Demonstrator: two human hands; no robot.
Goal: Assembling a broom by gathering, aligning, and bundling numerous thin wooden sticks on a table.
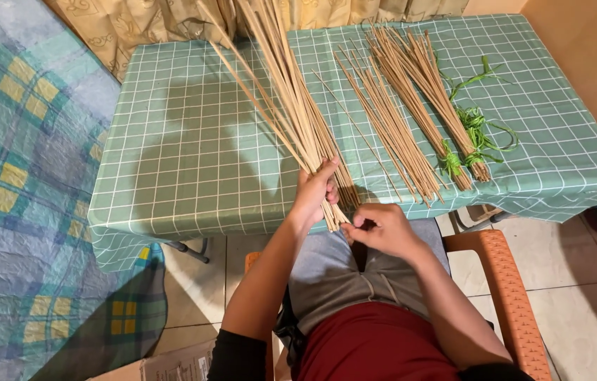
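Green checked cloth covers the table (193,162); curtain behind, tiled floor, patterned blanket at left. Left hand (315,190) is clenched around a bundle of thin bamboo sticks (288,99) slanting up over the table edge. Right hand (377,229), fingers curled, pinches the bundle's lower ends.

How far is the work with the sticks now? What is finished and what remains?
Done, it seems: two stick bundles lie tied with green strips on the table. In hand: the left hand grips an untied bunch while the right hand pinches its lower ends. Left: that bunch and the loose pile beside it have no ties.
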